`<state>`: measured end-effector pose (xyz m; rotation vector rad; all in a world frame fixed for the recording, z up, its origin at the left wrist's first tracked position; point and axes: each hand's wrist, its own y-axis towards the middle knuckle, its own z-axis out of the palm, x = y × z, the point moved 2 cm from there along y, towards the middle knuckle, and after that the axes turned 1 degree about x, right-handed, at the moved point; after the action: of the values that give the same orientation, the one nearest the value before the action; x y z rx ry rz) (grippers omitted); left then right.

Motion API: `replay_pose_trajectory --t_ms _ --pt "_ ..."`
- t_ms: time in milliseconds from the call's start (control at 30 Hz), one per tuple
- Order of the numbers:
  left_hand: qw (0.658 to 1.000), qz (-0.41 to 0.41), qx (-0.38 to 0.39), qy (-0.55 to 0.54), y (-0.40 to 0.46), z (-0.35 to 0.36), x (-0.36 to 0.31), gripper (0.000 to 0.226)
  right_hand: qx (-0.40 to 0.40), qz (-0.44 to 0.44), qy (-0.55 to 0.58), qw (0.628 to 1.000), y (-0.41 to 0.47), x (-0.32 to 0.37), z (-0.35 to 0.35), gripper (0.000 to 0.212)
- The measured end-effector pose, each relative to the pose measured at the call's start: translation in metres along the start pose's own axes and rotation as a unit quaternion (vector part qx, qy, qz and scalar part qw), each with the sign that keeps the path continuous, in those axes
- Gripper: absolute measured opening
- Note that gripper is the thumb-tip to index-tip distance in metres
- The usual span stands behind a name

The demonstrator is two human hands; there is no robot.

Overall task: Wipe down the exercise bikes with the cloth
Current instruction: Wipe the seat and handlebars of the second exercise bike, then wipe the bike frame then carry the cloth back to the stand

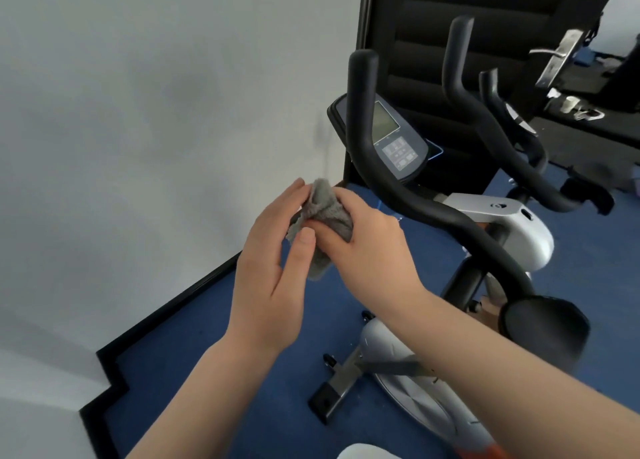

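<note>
A grey fluffy cloth (325, 212) is bunched between both hands, held in the air left of the exercise bike. My left hand (273, 268) pinches its lower edge with thumb and fingers. My right hand (367, 250) grips its upper part from the right. The exercise bike (516, 230) has a silver body, black curved handlebars (433, 212) and a console with a screen (388, 132). The hands are just left of the near handlebar, not touching it.
A white wall (138, 112) fills the left, with black skirting (166, 316) along blue carpet (214, 382). A black door with a metal handle (557, 56) stands behind the bike. The bike's front foot (329, 399) rests on the carpet.
</note>
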<state>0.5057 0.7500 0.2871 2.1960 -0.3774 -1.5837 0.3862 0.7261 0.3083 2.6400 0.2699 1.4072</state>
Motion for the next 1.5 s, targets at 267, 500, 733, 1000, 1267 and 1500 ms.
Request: replay_pose_trajectory --t_ms 267,500,733,1000,1267,1500 --pt "0.978 0.114 0.06 0.161 -0.011 0.038 -0.002 0.049 0.102 -0.014 -0.124 0.987 -0.02 -0.018 -0.022 0.018" --pt "0.975 0.086 0.06 0.197 -0.021 0.062 0.006 0.046 0.247 -0.029 -0.224 0.942 -0.044 -0.05 -0.057 0.029" --pt "0.964 0.052 0.042 0.258 -0.03 0.076 0.005 0.048 0.328 -0.142 -0.416 0.836 -0.04 -0.07 -0.096 0.033" --pt "0.965 -0.019 0.031 0.261 -0.053 0.082 -0.007 0.049 0.266 -0.165 -0.465 0.828 -0.015 -0.079 -0.13 0.036" --pt "0.973 -0.043 0.076 0.215 -0.091 0.065 -0.024 0.058 0.077 -0.098 -0.214 0.969 -0.059 -0.053 -0.153 0.017" --pt "0.973 -0.02 0.115 0.199 -0.14 0.046 -0.056 0.054 0.007 0.047 -0.09 0.995 -0.163 -0.037 -0.134 0.017"
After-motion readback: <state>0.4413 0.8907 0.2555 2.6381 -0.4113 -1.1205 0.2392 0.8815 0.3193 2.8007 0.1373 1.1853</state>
